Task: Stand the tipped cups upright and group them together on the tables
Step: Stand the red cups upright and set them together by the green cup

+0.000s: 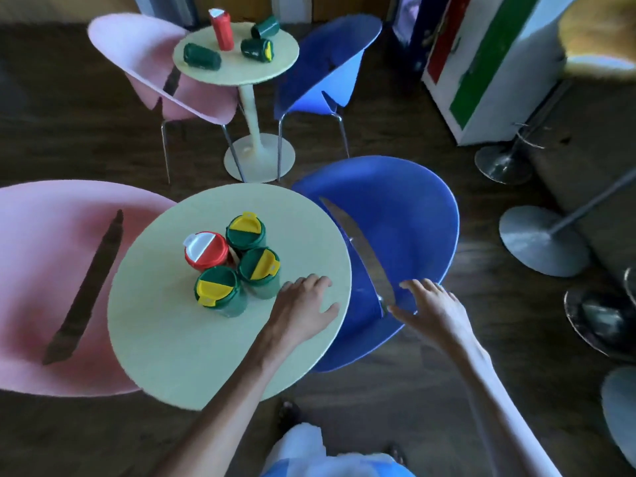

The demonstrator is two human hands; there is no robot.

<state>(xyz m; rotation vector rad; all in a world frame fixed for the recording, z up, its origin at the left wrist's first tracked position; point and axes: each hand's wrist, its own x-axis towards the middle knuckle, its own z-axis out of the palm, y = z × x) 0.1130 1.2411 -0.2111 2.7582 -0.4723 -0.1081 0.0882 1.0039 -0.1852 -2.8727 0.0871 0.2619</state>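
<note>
On the near round table [165, 356] a red cup [206, 250] and three green cups with yellow lids [246, 231] [258, 265] [217, 287] stand upright in a tight cluster. My left hand [304, 301] hovers open over the table just right of the cluster, holding nothing. My right hand [432, 309] is open above the blue chair [413, 215] beside the table. On the far round table [241, 74] a red cup [222, 29] stands upright, and three green cups [202, 56] [257, 49] [265, 26] lie tipped around it.
A pink chair [38, 280] sits left of the near table. Another pink chair [137, 60] and a blue chair [330, 63] flank the far table. A red, green and white cabinet [481, 63] and metal stool bases [543, 241] stand on the right.
</note>
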